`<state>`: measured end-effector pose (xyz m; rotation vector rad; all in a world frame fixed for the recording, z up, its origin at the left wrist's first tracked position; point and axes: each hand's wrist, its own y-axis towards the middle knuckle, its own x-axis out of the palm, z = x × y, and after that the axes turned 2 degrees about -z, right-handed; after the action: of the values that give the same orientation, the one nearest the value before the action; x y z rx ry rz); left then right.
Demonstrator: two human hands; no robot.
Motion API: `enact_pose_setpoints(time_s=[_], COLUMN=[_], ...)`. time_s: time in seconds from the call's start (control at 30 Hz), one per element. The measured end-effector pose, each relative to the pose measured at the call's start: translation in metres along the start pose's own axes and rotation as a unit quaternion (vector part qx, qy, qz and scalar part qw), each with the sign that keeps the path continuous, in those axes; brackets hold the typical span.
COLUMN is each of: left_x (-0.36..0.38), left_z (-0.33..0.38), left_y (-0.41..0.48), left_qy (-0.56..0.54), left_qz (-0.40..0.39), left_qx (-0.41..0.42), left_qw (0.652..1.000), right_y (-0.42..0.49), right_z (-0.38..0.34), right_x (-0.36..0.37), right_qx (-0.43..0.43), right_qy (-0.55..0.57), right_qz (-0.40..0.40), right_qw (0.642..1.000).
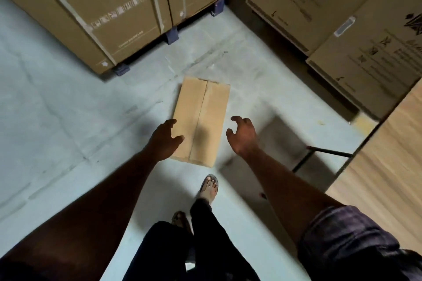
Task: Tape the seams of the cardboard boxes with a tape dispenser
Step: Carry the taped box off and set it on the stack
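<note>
A small plain cardboard box (203, 118) lies flat on the grey floor, its centre seam running lengthwise away from me. My left hand (164, 139) reaches over the box's near left edge, fingers spread and holding nothing. To the right of the box my right hand (243, 136) hovers, fingers loosely curled and empty, apart from the cardboard. No tape dispenser is in view.
Tall printed cartons (100, 13) on blue pallet feet stand at the back left, more cartons (342, 20) at the right. A wooden table top (386, 166) with a black metal leg (324, 153) is at the right. My sandalled feet (209, 187) stand just behind the box.
</note>
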<state>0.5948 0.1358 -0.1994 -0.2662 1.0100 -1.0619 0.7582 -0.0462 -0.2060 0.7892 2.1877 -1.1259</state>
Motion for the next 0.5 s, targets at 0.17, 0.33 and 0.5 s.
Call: enact_pose_setpoints(time_s=[0.17,0.33,0.5], left_x=[0.024,0.051,0.089], left_z=[-0.046,-0.092,-0.131], left_y=[0.111,0.237,0.343], left_qy=[0.047,0.1,0.114], left_qz=[-0.024,-0.034,-0.02], left_qx=[-0.041,-0.045,-0.042], left_qw=[0.998,0.993,0.992], right_y=[0.112,0.215,0.293], right_z=[0.028,0.063,0.099], right_x=[0.051,0.117,0.188], right_qx=[0.062,0.102,0.127], right_qy=[0.035,0.067,0.075], right_qz=[0.001,0.001,-0.008], right_qw=[0.997,0.993,0.989])
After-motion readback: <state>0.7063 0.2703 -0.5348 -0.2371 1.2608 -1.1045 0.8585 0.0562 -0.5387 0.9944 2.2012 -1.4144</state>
